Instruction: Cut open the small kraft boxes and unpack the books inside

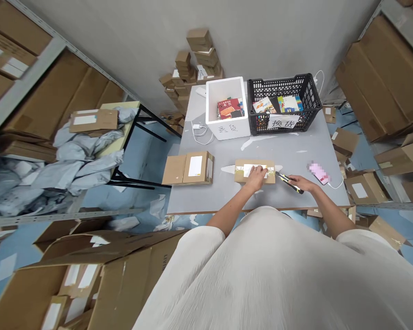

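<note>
Left hand: lying flat on top of a taped cardboard mailer box [255,179], fingers resting over the label and tape, not clenched, and it covers part of that label.
Right hand: wrapped around a yellow-and-black utility knife [289,182], just beside the box's right end. The fingers mostly hide the back of the handle, and I can't make out the blade from up here.
The box: lying on a grey table [220,151], near the front edge. There's clear tape across it and a white label [253,170] on top, but any print on it is too small to read.
Next to it: a second cardboard box [188,168] with a white label [195,166], a bit to the left and well apart from both hands.
Back of the table: a white foam box [227,123] with "退货" handwritten on it and books [229,108] inside, then a black plastic crate [309,105] with a "换货" sign [284,122] and more books [271,105], partly hidden by the crate's sides.
Right of the hands: a phone [318,173], pixelated so you can't see much, with a white cable [335,186] trailing off the table.
Around the room: cartons on shelves [37,98], some cut off at the frame edges.
</note>
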Tool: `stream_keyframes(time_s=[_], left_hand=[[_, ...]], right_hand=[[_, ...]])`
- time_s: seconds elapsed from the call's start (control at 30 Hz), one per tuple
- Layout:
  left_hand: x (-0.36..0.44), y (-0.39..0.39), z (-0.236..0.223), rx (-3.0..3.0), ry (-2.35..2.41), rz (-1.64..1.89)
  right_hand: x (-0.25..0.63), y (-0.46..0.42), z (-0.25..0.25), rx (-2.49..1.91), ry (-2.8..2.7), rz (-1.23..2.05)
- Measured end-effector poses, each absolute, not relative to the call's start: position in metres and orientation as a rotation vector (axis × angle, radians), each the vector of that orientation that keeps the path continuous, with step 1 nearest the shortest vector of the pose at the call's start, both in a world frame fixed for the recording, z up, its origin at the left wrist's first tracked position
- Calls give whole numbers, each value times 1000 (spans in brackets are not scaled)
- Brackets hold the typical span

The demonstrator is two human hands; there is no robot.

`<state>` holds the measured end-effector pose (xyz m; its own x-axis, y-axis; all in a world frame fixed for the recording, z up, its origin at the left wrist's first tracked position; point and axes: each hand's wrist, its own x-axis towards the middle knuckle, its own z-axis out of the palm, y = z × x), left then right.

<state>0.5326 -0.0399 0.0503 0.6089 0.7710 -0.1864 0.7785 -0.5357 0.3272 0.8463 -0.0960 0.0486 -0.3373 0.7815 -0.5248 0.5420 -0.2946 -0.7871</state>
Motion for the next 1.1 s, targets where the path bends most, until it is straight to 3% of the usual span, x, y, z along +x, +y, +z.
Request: stream_keyframes(time_s=[0.17,0.7,1.1], left_hand=[[533,-36,50,2449,1236,3],[540,-21,66,2331,1388,230],[548,-2,52,2377,1313,112]], right_hand=[[835,-119,44,-1686,-1608,1750],[824,-135,53,-1740,-1300,1444],[817,-130,78,-1873,-2080,901]])
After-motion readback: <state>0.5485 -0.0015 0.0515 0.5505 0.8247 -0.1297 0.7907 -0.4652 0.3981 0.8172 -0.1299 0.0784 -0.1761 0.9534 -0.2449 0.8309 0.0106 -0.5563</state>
